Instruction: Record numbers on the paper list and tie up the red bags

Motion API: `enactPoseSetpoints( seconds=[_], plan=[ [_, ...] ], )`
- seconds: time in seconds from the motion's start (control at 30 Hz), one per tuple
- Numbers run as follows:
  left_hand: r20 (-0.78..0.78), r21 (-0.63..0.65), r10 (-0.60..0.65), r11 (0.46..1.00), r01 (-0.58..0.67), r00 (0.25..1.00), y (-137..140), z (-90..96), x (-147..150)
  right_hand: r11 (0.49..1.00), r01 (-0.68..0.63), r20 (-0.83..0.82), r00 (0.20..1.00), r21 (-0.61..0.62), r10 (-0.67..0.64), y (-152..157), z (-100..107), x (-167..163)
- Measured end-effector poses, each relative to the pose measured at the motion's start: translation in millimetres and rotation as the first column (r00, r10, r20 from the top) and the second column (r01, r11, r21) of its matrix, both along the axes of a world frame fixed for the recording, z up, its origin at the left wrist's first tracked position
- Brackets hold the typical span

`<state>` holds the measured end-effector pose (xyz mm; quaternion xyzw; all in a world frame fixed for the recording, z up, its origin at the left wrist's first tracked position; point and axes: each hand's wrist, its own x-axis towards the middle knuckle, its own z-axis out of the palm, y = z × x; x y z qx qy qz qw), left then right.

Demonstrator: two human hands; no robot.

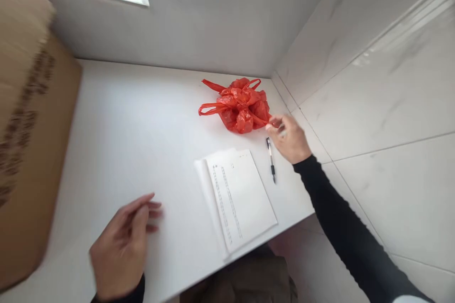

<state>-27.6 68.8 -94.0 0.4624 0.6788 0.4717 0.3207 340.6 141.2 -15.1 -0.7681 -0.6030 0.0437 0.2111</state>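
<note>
Two hands are being shown over a white table [124,123]: the right hand [289,138] is pinching a twisted handle strip of a crumpled red plastic bag [240,104] between thumb and fingertips, while the left hand [122,241] is being held loose and empty, its fingers spread slightly apart above the bare tabletop. The bag is lying just beyond and to the left of the right hand, its other loop handles being splayed outward. A black-and-silver pen [271,159] is lying just beneath the right hand's fingers, and a thin stack of printed paper sheets [238,196] is resting between the two hands, closer to the table's near edge. A brown cardboard box [24,151] is standing well off to the left of the left hand. For the grip to be kept well, the thin film is best being pulled gently and along the strip, since such plastic is judged likely to stretch or tear under a sharp tug. The bag is looking glossy, wrinkled and light; the paper flat and matte; the table smooth.
</note>
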Motion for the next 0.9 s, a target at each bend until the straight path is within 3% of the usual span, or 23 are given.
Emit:
enactPoseSetpoints(
  seconds=[0.1,0.2,0.3,0.47,0.57,0.7,0.8,0.9],
  plan=[
    [0.021,0.075,-0.014,0.997,0.012,1.0,-14,7.8,10,0.989,0.029,-0.081,0.996,-0.146,-0.041,-44,-36,12],
    [-0.016,0.13,-0.018,0.991,0.02,1.0,-38,3.6,14,0.981,0.08,-0.137,0.985,-0.178,-0.105,-61,-61,18],
    [-0.05,0.175,-0.025,0.984,0.034,0.998,-54,-2.0,18,0.973,0.133,-0.208,0.963,-0.187,-0.171,-62,-70,23],
    [-0.106,0.199,-0.049,0.978,0.07,0.993,-52,-4.7,20,0.971,0.207,-0.414,0.878,-0.122,-0.239,-64,-73,29],
    [-0.114,0.2,-0.028,0.979,0.051,0.993,-54,-5.9,19,0.976,0.216,-0.605,0.774,-0.027,-0.188,-70,-76,34],
    [-0.102,0.176,0.023,0.984,-0.005,0.995,-50,-3.5,16,0.978,0.186,-0.84,0.543,0.095,-0.021,-76,-83,34],
    [-0.119,0.163,0.036,0.986,-0.016,0.992,-19,9.0,19,0.98,0.123,-0.923,0.372,0.154,0.099,-74,-83,19],
    [-0.195,0.171,-0.063,0.981,0.097,0.979,38,23.8,37,0.981,0.011,-0.95,0.251,0.194,0.185,-63,-74,-10]
  ],
)
